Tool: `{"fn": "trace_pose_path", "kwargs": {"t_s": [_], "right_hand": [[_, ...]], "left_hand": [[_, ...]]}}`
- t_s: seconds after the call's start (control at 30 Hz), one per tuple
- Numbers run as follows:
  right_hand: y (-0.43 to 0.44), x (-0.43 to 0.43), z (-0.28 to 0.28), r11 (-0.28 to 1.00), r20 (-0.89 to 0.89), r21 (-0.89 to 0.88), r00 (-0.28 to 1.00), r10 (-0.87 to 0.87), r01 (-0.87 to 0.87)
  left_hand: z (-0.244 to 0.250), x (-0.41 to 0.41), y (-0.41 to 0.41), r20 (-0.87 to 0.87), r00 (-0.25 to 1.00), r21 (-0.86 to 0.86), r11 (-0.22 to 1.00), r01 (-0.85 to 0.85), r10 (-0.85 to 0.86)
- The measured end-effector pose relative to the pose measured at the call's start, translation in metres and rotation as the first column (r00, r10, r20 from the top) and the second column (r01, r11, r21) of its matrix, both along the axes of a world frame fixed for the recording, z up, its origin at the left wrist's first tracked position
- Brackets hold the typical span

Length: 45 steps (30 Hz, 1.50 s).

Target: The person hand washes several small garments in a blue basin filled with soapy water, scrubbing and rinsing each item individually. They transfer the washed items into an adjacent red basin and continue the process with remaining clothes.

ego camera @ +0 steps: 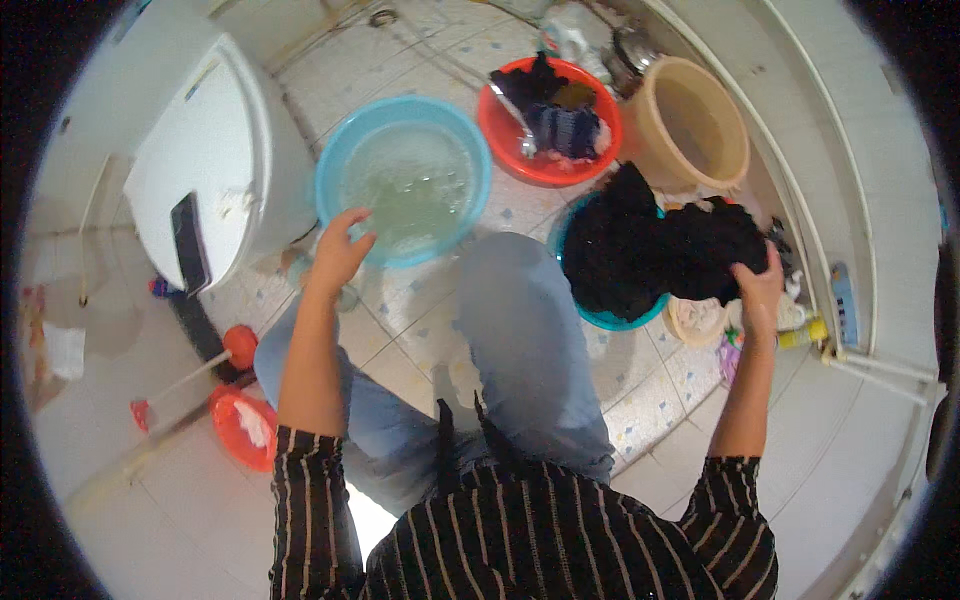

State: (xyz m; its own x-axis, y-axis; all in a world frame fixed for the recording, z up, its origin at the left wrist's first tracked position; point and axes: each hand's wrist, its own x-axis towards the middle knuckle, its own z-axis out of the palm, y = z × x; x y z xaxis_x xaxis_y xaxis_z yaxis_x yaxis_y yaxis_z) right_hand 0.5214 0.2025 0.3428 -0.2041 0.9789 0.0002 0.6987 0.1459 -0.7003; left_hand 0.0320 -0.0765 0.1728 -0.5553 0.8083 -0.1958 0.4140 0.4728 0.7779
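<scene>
My right hand [759, 289] grips the right end of a bundle of black cloth [637, 247]. Most of that bundle lies in a teal basin [616, 321], and its right part reaches past the rim. Over the near left rim of a light blue basin [328, 176] hovers my left hand [341, 251], fingers apart and holding nothing. Cloudy, bubbly water [412, 187] fills the blue basin. Behind the teal basin stands a red basin [555, 172] with dark garments [562, 127] in it. A metal shower head [528, 142] on a hose rests over these.
A beige bucket [731, 127] stands at the back right. A phone [190, 244] lies on a white lid [199, 150] at left, with a plunger [240, 346] and red bin [244, 431] below. Bottles [802, 334] and a small tub [697, 319] sit at right beside white pipes [855, 217].
</scene>
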Motion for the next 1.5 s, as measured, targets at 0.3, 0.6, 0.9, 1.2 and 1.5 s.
{"fn": "trace_pose_path", "kwargs": {"t_s": [0.3,0.6,0.9,1.2,1.5], "right_hand": [[0.006,-0.124,0.034,0.980,-0.627,-0.077,0.773,0.097,-0.185],[-0.023,-0.360,-0.133,0.673,-0.445,-0.371,0.758,0.476,-0.640],[-0.045,-0.432,-0.324,0.611,-0.362,-0.492,0.784,0.504,-0.620],[-0.027,-0.264,-0.388,0.777,0.284,-0.015,0.742,0.607,-0.630],[-0.014,-0.297,-0.309,0.818,-0.218,-0.379,0.901,0.375,-0.432]], "left_hand": [[0.003,-0.013,-0.003,0.021,0.996,0.054,0.995,-0.089,0.088],[-0.023,-0.013,-0.015,0.140,0.956,-0.018,0.966,-0.258,0.258],[-0.111,-0.004,0.016,0.369,0.835,-0.064,0.908,-0.415,0.408],[-0.176,-0.010,0.041,-0.131,0.915,0.020,0.924,-0.383,0.382],[-0.199,-0.022,0.095,-0.458,0.883,-0.115,0.992,0.053,-0.101]]}}
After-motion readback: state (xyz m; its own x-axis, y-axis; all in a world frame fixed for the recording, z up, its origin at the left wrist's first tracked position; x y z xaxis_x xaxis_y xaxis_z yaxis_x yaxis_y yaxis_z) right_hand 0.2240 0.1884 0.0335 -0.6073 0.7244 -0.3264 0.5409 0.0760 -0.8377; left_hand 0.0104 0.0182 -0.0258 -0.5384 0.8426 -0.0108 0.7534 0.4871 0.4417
